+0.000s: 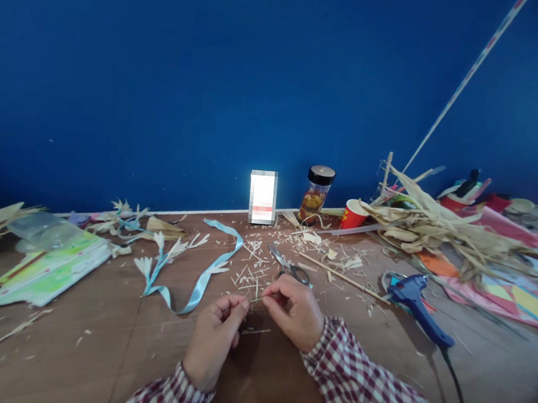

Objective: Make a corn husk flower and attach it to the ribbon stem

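Observation:
My left hand and my right hand face each other low over the table, each with thumb and fingers pinched. A thin pale strip, maybe a sliver of dried husk, spans the small gap between my fingertips. Just beyond them lie many cut slivers. Scissors rest behind my right hand, their handles partly hidden by it. Left of my hands, a light blue ribbon curls away from a blue-wrapped stem with white husk flowers.
A blue glue gun with a black cord lies at right, by a thin stick. Behind are a lidded jar, a red paper cup and a dried husk heap. At left lies a green-and-white painted sheet.

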A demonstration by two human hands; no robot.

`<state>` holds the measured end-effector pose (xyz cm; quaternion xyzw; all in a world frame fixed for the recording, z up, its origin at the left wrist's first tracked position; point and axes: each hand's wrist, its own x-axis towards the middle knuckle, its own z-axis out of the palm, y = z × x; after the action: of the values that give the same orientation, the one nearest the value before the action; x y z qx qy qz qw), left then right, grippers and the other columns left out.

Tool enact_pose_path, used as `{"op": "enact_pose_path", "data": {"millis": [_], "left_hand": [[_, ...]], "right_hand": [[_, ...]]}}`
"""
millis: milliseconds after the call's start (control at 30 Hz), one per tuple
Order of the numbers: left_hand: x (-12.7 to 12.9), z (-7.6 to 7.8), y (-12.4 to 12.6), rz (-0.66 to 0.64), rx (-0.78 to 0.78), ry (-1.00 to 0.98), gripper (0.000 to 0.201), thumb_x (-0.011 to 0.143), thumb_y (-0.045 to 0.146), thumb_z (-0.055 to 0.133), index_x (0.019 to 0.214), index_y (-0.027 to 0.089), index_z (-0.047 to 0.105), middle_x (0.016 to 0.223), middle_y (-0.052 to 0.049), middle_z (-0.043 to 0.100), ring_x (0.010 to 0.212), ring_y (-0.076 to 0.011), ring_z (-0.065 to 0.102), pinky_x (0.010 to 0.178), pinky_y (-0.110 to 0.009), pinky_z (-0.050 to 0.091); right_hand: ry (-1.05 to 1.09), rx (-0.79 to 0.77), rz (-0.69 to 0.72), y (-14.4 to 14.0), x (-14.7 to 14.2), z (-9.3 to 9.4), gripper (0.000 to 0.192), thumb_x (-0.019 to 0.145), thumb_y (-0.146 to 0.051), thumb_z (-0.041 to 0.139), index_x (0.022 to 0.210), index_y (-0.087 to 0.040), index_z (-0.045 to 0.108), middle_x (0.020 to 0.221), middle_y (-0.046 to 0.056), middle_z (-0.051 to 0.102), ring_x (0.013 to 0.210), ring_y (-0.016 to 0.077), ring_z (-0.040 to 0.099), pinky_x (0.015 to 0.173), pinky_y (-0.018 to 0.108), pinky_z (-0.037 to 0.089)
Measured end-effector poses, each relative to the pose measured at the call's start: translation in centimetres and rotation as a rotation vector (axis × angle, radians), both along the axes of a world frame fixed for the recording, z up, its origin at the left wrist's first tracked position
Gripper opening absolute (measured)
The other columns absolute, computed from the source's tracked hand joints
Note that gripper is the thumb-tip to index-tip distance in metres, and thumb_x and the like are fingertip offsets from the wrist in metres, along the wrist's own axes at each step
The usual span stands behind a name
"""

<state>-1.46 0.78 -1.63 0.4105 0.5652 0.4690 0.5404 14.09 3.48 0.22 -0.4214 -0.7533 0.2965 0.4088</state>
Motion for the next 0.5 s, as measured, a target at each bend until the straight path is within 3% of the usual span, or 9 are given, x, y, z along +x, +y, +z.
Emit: {"op": "enact_pose_path", "data": {"millis": [267,500], "left_hand": [[0.17,0.31,-0.08,-0.013,-0.016,-0.059,0.026,0.073,0.041,0.055,0.070,0.016,0.056,0.049,0.009,0.035,0.035,-0.0026,0.029,0.033,-0.015,0.026],[0.22,0.28,0.10,-0.063,-0.154,-0.185,0.025,0.069,0.039,0.060,0.066,0.015,0.057,0.044,0.010,0.033,0.035,-0.0025,0.023,0.031,-0.014,0.023]], "right_hand": [[-0.032,0.015,-0.019,0.15,-0.15,-0.35,0.008,0.078,-0.012,0.050,0.077,-0.017,0.055,0.072,0.000,0.051,0.061,0.0097,0.048,0.055,0.021,0.037],[-0.041,0.037,-0.037,0.27,-0.10,-0.28,0.007,0.078,-0.013,0.050,0.075,-0.017,0.055,0.071,0.000,0.050,0.060,0.0103,0.046,0.055,0.021,0.037]]}}
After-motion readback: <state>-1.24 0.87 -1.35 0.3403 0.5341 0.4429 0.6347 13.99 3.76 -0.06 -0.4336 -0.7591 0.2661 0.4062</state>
